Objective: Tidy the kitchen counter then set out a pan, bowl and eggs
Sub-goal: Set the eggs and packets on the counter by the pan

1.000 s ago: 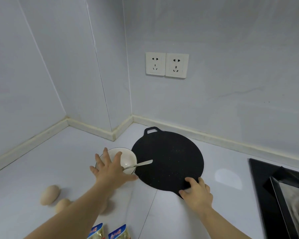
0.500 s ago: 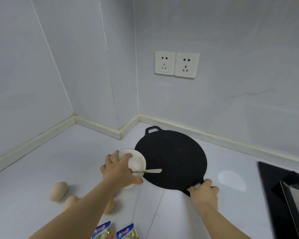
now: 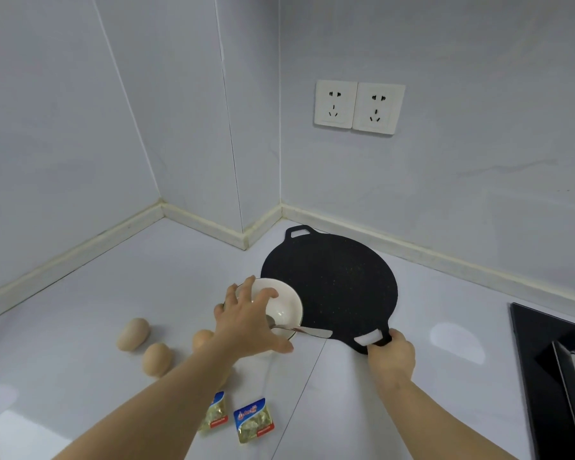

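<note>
While gripped at its near handle (image 3: 362,348), pan (image 3: 332,287): flat on counter (image 3: 146,277) by the wall (image 3: 445,194) corner, far handle (image 3: 300,229) toward wall.
Right hand (image 3: 390,355): fingers curled tight round that near handle; likely to slide or square pan.
Bowl (image 3: 284,305): white, just beside pan's left edge, perhaps touching; spoon (image 3: 312,332) inside, handle poking out toward pan.
Left hand (image 3: 246,327): fingers spread and curved over bowl's rim, thumb at near side, clasping it from above, probably to shift it clear of pan.
Eggs (image 3: 156,358): three, loose on counter left of bowl, placed together.
Packets (image 3: 253,419): two, nearer the person.
Hob (image 3: 551,376): far right, well apart.
</note>
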Motion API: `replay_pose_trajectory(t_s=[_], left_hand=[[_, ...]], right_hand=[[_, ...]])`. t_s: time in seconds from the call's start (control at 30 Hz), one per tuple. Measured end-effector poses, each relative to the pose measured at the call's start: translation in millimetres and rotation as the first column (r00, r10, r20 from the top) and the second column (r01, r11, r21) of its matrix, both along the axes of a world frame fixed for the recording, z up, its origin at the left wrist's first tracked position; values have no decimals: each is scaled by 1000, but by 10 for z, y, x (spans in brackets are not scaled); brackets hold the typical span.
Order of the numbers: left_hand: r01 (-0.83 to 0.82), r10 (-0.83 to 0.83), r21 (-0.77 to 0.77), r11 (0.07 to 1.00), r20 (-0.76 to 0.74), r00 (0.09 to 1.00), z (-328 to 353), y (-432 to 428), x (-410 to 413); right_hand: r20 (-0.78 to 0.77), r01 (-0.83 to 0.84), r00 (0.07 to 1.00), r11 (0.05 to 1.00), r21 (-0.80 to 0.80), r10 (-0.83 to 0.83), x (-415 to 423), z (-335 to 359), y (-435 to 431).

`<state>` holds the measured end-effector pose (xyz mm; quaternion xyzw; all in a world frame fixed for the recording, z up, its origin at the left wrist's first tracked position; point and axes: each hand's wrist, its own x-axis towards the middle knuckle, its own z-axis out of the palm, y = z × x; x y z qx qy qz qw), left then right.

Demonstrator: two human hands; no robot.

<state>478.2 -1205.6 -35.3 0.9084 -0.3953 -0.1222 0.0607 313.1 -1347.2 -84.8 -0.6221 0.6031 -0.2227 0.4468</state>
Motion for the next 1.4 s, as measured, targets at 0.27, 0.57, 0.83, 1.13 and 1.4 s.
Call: replay_pose_trajectory(t_s=[0.27,0.57,0.83,1.13,1.4], left_hand=[[35,-35,-21,999,8,999,-24,74,-43],[37,-37,-12,999,-13,999,-21,76,-44],[60,-60,-18,998,-20,998,-10,53,-132],[124,-126,-39,992,-74,989,42,-6,-374],[176,-216,-177,968,-244,945,52,-17,-451]], right_hand=[[-55,-128,991,990,-54,125,189,-17,-12],[-72,-165,984,986,-28,163,374,-10,-81],[-328,-243,921,969,-55,212,270,132,80],[268,-413,891,898,148,366,185,489,313],[377,-483,857,803,348,352,-93,548,332]])
